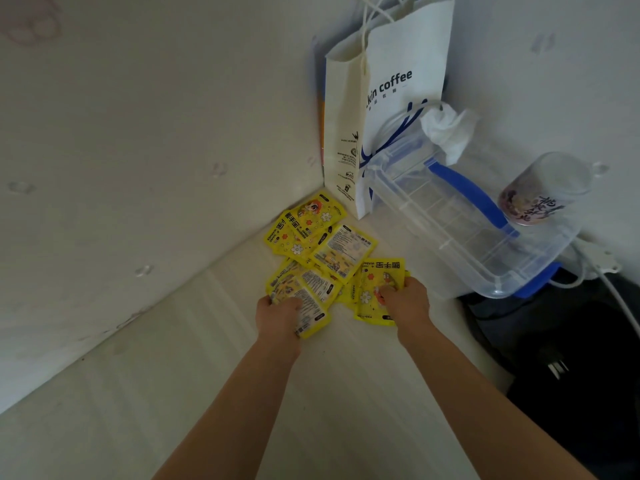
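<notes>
Hand-warmer packets [322, 258], yellow, lay in a loose overlapping scatter on the white surface [346, 375]. They sat in the corner where two walls met, just in front of the coffee paper bag [391, 98]. Left hand [278, 315]: grip curled onto the near-left packets, fingers over a label-side one. Right hand [405, 301]: grip pinching the top of a picture-side packet at the near-right edge. Both packets looked flat on the pile, not clearly lifted.

Judged stage: early gathering. The two near ends of the heap were taken hold of, nothing was stacked or squared, and the far packets by the wall were untouched.

Clear plastic storage box [450, 230] with blue handle sat tilted just right of the pile; no packets seen inside. Likely left: pull the rest together, then put them away; whether into box or bag, unclear.

Crumpled tissue [448, 129] lay at the box's far end, printed glass cup [543, 188] by its right side.
</notes>
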The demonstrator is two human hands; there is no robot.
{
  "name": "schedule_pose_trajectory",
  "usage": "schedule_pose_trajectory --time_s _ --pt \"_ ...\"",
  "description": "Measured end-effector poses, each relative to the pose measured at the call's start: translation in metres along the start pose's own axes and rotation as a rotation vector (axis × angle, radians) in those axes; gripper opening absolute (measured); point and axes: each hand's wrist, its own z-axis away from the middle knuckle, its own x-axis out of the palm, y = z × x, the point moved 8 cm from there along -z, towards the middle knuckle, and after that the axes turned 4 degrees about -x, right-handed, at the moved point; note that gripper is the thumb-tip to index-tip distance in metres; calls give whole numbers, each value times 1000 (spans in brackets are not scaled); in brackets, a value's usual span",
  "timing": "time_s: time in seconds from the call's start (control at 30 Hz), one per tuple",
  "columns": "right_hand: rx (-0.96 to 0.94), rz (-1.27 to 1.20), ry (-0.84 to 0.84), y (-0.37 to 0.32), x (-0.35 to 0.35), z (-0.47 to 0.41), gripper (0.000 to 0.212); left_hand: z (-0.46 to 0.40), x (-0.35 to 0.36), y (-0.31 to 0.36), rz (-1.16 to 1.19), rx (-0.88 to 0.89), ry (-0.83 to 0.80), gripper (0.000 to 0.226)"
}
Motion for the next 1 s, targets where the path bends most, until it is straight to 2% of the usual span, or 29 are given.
schedule_pose_trajectory --time_s 0.07,0.2,0.37,0.6,0.83,1.0 --pt "-1 -32 -12 0 0 4 4 -1 -6 -1 -19 9 8 39" --pt "-10 -68 -25 1 -4 10 19 -1 -21 -3 -55 24 26 36" --pt "-9 -95 -33 5 -10 20 17 2 -35 -6 -66 35 15 34" --pt "-23 -112 -63 18 -22 37 26 3 -59 -8 -10 34 -11 42" --pt "-63 -242 -69 1 -29 43 14 -4 -58 20 33 78 -110 44" --pt "-1 -361 -131 -20 0 33 19 -20 -24 55 45 71 -206 54"
